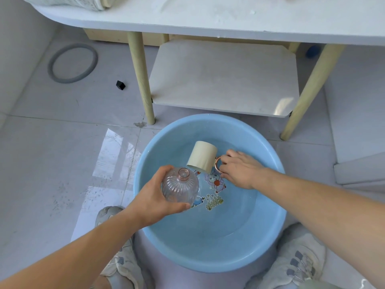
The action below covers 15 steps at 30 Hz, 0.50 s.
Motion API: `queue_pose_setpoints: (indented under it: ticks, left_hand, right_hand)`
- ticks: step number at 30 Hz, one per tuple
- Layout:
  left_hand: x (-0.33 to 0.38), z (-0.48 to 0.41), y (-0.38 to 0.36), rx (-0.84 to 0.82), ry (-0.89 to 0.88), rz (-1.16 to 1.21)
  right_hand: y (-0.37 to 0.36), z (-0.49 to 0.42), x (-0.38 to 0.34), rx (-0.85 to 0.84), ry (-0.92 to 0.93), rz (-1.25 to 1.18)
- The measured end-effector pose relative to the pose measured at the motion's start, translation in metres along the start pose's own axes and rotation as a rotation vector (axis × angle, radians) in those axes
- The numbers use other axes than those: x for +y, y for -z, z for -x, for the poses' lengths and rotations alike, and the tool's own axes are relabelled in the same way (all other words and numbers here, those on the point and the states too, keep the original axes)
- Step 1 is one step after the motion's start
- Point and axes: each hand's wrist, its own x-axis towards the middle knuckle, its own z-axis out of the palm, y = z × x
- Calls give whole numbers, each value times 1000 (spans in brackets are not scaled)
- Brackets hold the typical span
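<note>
Left hand [154, 197] grasps a clear ribbed glass bottle [180, 187], thumb and fingers curled round its body, open neck upward, above the round light-blue plastic basin [208, 265] of water. Right hand [239, 170] grips the copper-coloured handle of a cream cylindrical mug [203, 156], which is tipped mouth-down with its rim just beside the bottle's neck. The basin stands on pale floor tiles before a white table [208, 17].

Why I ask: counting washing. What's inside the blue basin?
The blue basin holds water, with cartoon pictures on its bottom. The right hand holds a tilted cream mug by its handle; the left hand holds a ribbed glass bottle. Both hide part of that bottom.
</note>
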Motion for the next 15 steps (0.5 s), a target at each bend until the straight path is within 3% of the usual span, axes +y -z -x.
queue_pose_setpoints:
  ticks: [8,12,15]
  left_hand:
    - [5,2,5,19,-4,21]
    - [8,4,9,52,-19,37]
    - [12,6,14,84,-32,60]
  right_hand:
    - [-1,5,-12,-29,11,-29]
    - [-4,12,-29,-16,-64,-322]
    - [11,17,-42,41,-266,-629]
